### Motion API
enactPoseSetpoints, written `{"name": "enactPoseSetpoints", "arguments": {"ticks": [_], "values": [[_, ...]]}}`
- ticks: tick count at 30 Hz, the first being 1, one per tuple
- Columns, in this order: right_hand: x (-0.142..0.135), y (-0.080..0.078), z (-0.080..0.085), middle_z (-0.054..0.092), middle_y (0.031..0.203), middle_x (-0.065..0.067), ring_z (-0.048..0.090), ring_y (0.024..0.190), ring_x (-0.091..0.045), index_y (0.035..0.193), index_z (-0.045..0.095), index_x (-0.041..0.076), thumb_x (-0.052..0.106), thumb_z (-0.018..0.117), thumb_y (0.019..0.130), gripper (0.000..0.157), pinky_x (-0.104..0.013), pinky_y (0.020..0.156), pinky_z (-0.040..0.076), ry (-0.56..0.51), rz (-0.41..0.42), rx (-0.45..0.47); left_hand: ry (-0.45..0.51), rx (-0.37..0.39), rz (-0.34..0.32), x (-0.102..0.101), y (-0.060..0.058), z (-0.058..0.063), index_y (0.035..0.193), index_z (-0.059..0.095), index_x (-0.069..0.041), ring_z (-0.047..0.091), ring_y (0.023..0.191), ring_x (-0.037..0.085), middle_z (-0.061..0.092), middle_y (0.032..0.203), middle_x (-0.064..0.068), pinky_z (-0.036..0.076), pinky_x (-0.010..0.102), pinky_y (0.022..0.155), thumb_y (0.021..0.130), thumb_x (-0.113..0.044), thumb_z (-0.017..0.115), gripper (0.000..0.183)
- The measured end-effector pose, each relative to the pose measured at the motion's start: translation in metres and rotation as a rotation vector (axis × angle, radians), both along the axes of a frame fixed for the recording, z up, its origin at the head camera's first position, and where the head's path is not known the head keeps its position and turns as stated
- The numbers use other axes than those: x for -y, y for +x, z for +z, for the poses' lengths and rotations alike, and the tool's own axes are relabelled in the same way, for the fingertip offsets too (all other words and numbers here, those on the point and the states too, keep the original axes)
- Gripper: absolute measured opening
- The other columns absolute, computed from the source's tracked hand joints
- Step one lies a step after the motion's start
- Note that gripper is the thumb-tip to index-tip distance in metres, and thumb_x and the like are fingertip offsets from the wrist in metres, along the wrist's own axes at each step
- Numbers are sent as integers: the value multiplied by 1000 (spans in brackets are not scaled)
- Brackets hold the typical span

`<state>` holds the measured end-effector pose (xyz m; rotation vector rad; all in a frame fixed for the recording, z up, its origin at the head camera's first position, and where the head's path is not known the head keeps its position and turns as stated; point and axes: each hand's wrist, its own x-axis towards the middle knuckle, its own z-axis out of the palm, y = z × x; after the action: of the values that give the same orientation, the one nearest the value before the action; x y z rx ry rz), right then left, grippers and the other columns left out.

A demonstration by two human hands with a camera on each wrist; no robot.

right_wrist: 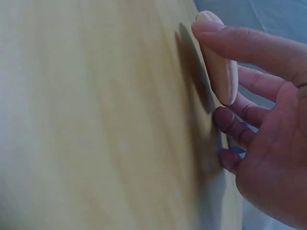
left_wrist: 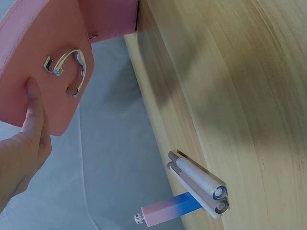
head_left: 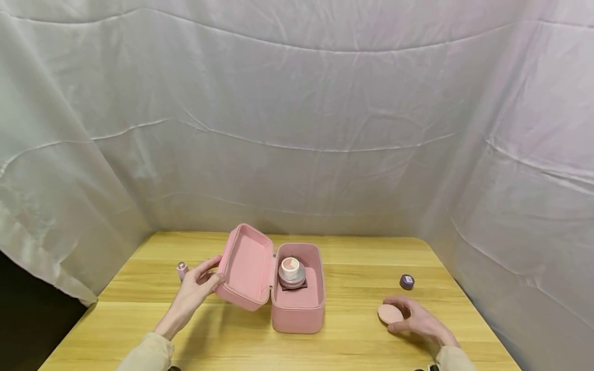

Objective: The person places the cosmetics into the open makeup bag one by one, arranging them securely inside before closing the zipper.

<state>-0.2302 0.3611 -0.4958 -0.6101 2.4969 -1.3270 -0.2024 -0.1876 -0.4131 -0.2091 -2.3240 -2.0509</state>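
Your pale sleeves (head_left: 146, 354) are closest in. Your right grip (head_left: 417, 319) is pinching a round pinkish puff (head_left: 390, 314) just over the bench (head_left: 350, 299), near right, with a purple jar (head_left: 407, 282) a bit farther off. Your left grip (head_left: 197, 285) has the lid (head_left: 249, 263) pinched at its left edge, tilted out from the pink case (head_left: 298, 320) mid-bench. Stacked tubs (head_left: 292, 278) sit inside; a pink-and-blue tube (left_wrist: 165, 212) is left of the case, next to silvery ones (left_wrist: 204, 181).
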Motion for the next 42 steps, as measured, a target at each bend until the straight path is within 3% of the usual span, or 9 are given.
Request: {"name": "enactPoseSetpoints", "arguments": {"ticks": [3,8,14,22,30,42], "values": [[2,0,5,63,115,-21,55,94,-3,137,46,-17,9,79,83,68,-17,80,46,-10,-24,40,-5,-1,3,0,0,0,153,33,6,60,101,-9,38,156,28,54,12,87,101,-9,54,58],[8,-2,19,59,109,-13,50,92,-7,136,50,-11,11,81,80,68,-20,77,42,19,-77,10,-10,2,1,0,0,0,153,33,5,60,101,-9,38,156,27,54,12,87,101,-10,55,58],[12,-13,42,57,112,-16,51,96,-6,133,53,-9,9,80,80,63,-20,79,49,-3,-41,-45,-9,-4,6,1,0,0,153,33,5,60,100,-9,39,154,28,54,13,86,101,-10,55,58],[15,-27,66,61,115,-19,56,92,-7,136,48,-13,9,78,83,65,-22,77,51,-16,41,-20,-11,8,11,0,1,1,153,33,5,60,101,-10,39,155,27,54,13,86,101,-9,55,59],[27,-39,90,60,122,-24,55,99,-7,133,54,-10,14,82,81,64,-20,80,51,49,40,-128,-8,2,14,0,0,1,153,34,5,60,101,-8,40,154,27,54,13,85,101,-9,55,58],[56,-53,113,59,125,-23,57,102,-21,135,55,-6,14,81,81,63,-22,81,53,68,50,-138,-3,5,8,-1,0,0,153,33,6,60,101,-8,39,155,27,54,13,86,101,-8,55,58]]}}
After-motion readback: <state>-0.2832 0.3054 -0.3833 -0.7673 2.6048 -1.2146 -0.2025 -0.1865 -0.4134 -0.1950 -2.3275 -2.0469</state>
